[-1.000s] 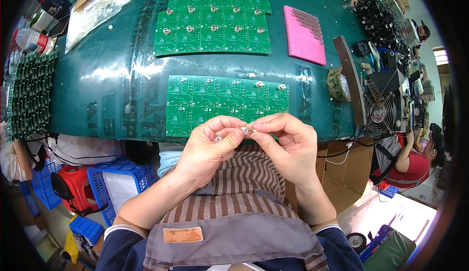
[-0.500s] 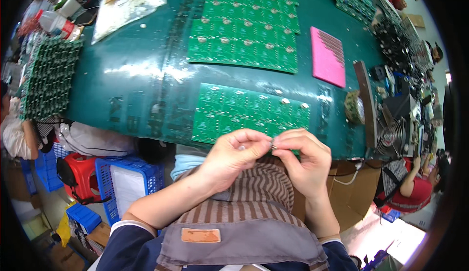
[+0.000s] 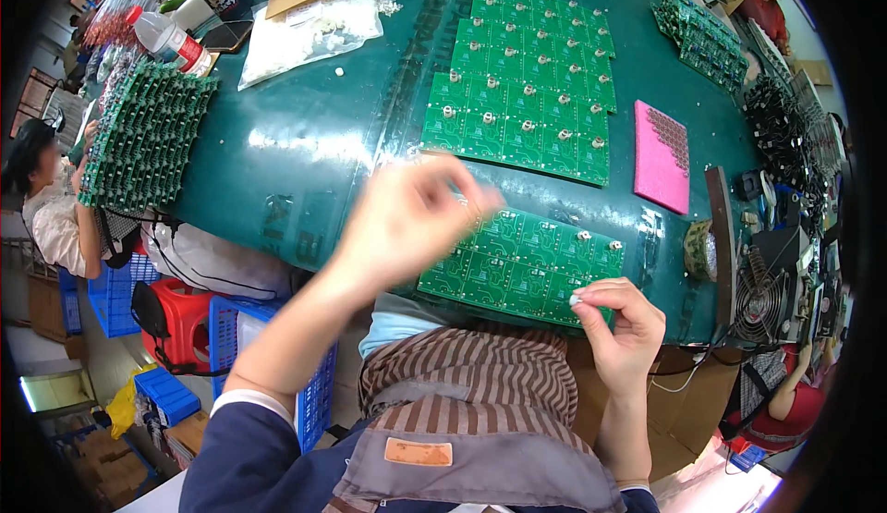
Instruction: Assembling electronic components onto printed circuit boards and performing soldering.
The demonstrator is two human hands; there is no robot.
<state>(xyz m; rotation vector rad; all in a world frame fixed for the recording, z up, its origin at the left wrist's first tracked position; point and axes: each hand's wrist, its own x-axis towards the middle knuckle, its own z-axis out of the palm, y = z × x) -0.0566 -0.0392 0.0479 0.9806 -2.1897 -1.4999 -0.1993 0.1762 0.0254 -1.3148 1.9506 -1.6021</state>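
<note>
A green circuit board panel (image 3: 504, 277) lies at the near table edge, with small metal-topped parts standing at its right end. My right hand (image 3: 626, 333) is at its near right corner, thumb and fingers pinched on a small white part (image 3: 575, 300). Over the panel's left end, my left hand (image 3: 411, 222) is raised and smeared by motion, so its fingers and anything in them cannot be made out. Farther back sit overlapping green panels (image 3: 517, 148) carrying rows of upright metal-topped parts.
Right of the panels lies a pink foam block (image 3: 661, 189) with rows of small pieces. A clear bag of white parts (image 3: 314, 42) is at the back left, near a plastic bottle (image 3: 171, 40). Stacked boards (image 3: 148, 134) stand at the left edge; a fan (image 3: 758, 296) is at right.
My hands, together at the near panel's edge before, have parted. The left has swung up and over the panel; the right has shifted right and down with the white part. The view has shifted.
</note>
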